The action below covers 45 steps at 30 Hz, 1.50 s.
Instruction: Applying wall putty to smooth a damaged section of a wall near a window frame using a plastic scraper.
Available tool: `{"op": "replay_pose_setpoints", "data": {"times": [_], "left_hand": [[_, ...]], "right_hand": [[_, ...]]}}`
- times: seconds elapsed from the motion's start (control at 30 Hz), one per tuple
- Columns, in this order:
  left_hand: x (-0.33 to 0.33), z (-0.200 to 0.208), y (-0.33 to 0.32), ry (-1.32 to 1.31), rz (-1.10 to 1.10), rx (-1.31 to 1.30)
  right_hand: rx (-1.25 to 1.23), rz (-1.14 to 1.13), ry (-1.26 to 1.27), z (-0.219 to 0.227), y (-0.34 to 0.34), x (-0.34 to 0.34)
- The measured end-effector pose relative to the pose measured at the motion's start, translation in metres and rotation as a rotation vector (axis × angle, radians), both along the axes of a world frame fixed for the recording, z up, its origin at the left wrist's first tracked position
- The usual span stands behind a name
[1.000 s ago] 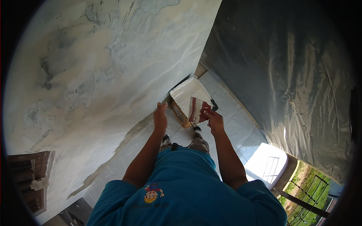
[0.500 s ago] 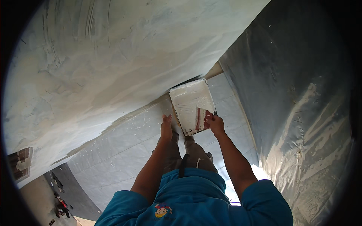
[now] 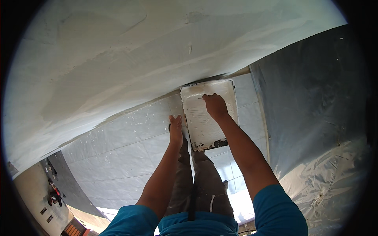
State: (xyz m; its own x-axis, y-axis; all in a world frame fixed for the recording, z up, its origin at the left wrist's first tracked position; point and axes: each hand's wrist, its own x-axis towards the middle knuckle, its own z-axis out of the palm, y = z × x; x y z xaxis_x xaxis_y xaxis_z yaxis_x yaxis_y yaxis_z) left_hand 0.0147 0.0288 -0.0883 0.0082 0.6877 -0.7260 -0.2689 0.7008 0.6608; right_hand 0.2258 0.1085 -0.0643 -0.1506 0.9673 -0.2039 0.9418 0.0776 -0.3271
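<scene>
A rectangular tray [image 3: 210, 122] smeared with white paste is in front of my legs, close to the wall's foot. My right hand [image 3: 215, 106] is closed over the tray's far half, gripping a scraper [image 3: 201, 98]. Only a thin dark edge of the scraper shows; my fingers hide the rest. Ridged marks run through the paste below it. Beside the tray's left edge, my left hand [image 3: 176, 126] is raised with its fingers apart and nothing visible in it. A small dark shape beside that hand is too unclear to name.
A large wall [image 3: 118, 59] with patchy pale coating rises ahead and to the left. Grey floor tiles [image 3: 118, 153] carry white splashes. Dark plastic sheeting [image 3: 303, 98] hangs on the right, crumpled lower down. Several tools [image 3: 55, 192] lie at the far lower left.
My right hand has moved from the tray's near right corner to its far half, with the scraper turned nearly edge-on. The view has shifted; my left hand stays beside the tray.
</scene>
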Motion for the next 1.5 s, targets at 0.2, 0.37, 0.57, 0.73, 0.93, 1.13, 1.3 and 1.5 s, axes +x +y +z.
{"op": "replay_pose_setpoints", "data": {"times": [0.2,0.37,0.57,0.73,0.93,1.13,1.3,1.5], "left_hand": [[0.015,0.003,0.001,-0.085,0.003,-0.043],[0.002,0.003,-0.004,-0.099,0.012,-0.034],[0.006,0.001,-0.01,-0.125,-0.024,-0.002],[0.011,0.004,-0.011,-0.138,-0.028,-0.004],[0.008,0.003,-0.013,-0.138,-0.017,-0.002],[0.015,-0.001,-0.016,-0.162,-0.001,0.034],[0.011,0.0,-0.019,-0.162,0.031,0.025],[0.007,-0.002,-0.018,-0.141,0.072,0.02]], "right_hand": [[0.387,0.205,0.002,-0.051,-0.007,-0.003],[0.331,0.241,-0.004,-0.034,-0.036,-0.02],[0.196,0.124,0.041,-0.024,-0.019,-0.022],[0.261,0.209,0.028,-0.038,-0.033,-0.028],[0.095,0.265,0.143,-0.015,-0.056,-0.016],[0.199,0.12,0.042,-0.017,-0.053,-0.025],[0.095,0.048,0.132,-0.015,-0.094,-0.052],[-0.096,-0.474,0.339,-0.009,-0.071,-0.043]]}}
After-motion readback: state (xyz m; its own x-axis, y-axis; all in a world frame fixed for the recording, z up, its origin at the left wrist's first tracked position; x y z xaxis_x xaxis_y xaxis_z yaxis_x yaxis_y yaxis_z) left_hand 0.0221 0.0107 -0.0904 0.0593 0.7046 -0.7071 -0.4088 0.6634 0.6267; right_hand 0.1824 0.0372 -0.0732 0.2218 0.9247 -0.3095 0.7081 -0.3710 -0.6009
